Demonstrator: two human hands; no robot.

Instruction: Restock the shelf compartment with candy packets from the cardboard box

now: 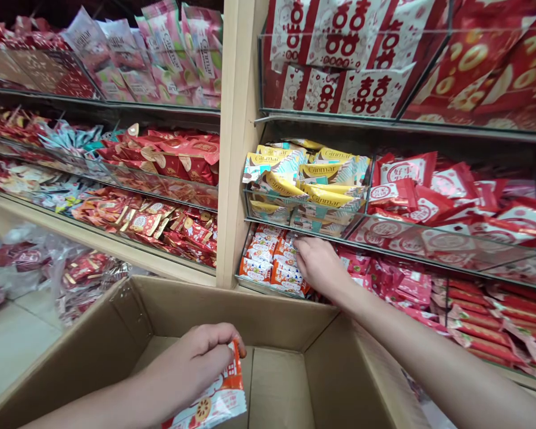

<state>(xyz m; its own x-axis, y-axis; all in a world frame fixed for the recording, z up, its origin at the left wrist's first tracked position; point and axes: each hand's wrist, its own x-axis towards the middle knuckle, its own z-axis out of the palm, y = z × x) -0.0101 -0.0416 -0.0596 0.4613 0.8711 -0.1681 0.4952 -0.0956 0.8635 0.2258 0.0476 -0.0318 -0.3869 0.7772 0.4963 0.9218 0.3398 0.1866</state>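
My left hand (201,363) is closed on an orange-and-white snack packet (218,402), above the open cardboard box (277,381). The packet hangs below the fingers and shows a round biscuit picture. Further forward, my right hand (319,265) reaches over the box's far edge into a low shelf compartment. Its bent fingers touch the small orange-and-white snack packets (268,256) stacked there in rows. The fingertips are partly hidden, so whether they pinch a packet cannot be made out.
Above my right hand is a clear-fronted bin of yellow packets (326,173). Red-and-white packets (411,185) fill the bin to its right. A wooden upright (234,149) divides the shelves. Bagged red packets (84,268) lie on the floor (22,328) at left.
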